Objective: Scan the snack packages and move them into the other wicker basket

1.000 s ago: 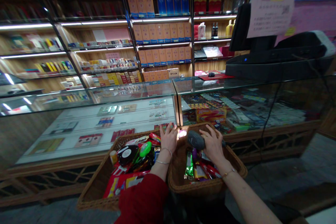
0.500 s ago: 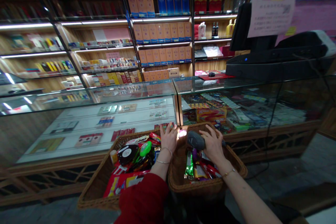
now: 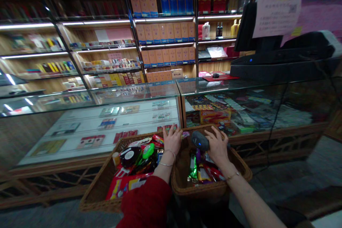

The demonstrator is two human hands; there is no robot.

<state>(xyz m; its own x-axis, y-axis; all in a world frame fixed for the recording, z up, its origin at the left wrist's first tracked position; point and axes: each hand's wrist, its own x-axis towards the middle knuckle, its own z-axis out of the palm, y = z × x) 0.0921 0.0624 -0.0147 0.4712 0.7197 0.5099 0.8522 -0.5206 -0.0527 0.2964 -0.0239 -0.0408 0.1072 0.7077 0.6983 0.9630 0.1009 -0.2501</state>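
Note:
My left hand (image 3: 171, 142) is over the inner edges of the two baskets, holding a small purple-pink packet (image 3: 185, 134) at its fingertips. A dark handheld scanner (image 3: 200, 140) with a small blue light is gripped in my right hand (image 3: 217, 146), its head turned towards the packet. Below it, the right wicker basket (image 3: 184, 189) contains a green shiny packet (image 3: 192, 168) and several red and purple ones. The left wicker basket (image 3: 98, 201) holds a round black package (image 3: 130, 156), a bright green item (image 3: 148, 150) and red packets.
Glass display counters (image 3: 149, 92) stand just beyond the baskets. A monitor (image 3: 245, 28) with a paper sheet is on the right counter, and a black cable (image 3: 278, 114) hangs down its front. Lit shelves (image 3: 164, 44) with boxes and bottles line the back.
The bright light on the packet by my left fingertips is gone, and a blue light shows on the scanner. The scanner and my right hand have shifted very slightly to the right.

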